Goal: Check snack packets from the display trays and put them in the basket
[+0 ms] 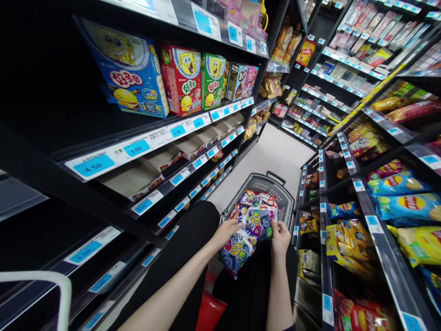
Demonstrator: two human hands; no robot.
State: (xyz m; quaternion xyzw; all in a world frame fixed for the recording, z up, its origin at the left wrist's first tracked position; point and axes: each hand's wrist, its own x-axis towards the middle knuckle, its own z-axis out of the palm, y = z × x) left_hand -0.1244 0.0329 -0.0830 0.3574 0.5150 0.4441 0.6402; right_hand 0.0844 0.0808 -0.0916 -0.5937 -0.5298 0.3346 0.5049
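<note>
While the aisle runs away between them, 2 tall black shelving runs fill most of the view: the left shelving (51, 170) carries price tags reading 4.50 and 3.90, and the right shelving (389, 276) is packed with yellow and blue crisp bags (403, 207). On the upper left shelf stands a big blue cartoon snack box (129, 73), with a red box (181, 78) and a green box (212, 80) just beside it. Below those sit open cardboard display trays (161, 158).

Down on the pale floor, between the shelves, rests a grey shopping basket (285, 200) with its black handle on the far side, holding a heap of bright candy bags (253, 198). Nearer than the basket, over dark trousers, the person holds several blueberry gummy bags (248, 234) just in front of the basket's near rim. The left hand (225, 231) grasps the bags at their left edge, fingers curled over the top. The right hand (280, 236) pinches their right edge, thumb on the front. A red object (208, 310) shows low between the legs; what it is I cannot tell.
</note>
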